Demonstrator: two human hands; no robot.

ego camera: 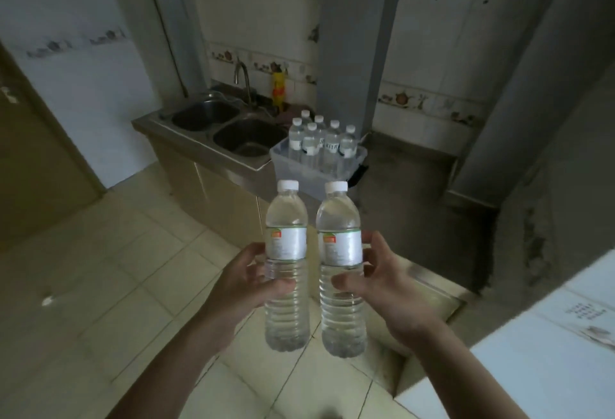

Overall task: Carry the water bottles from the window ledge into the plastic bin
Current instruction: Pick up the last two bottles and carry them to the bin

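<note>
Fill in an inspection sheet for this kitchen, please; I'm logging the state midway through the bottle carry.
Surface: steel counter with a double sink; pale tiled floor.
Job's things: clear plastic bin at the counter's right end, holding six capped bottles upright; two more bottles being carried, left bottle and right bottle, both upright and capped.
Clutter: yellow bottle behind the sink, beside the tap.
Grippers: left hand grips the left bottle; right hand grips the right bottle.
Cables: nothing seen.
Surroundings: tiled walls with a patterned border, a door at left, a white surface at lower right.
</note>
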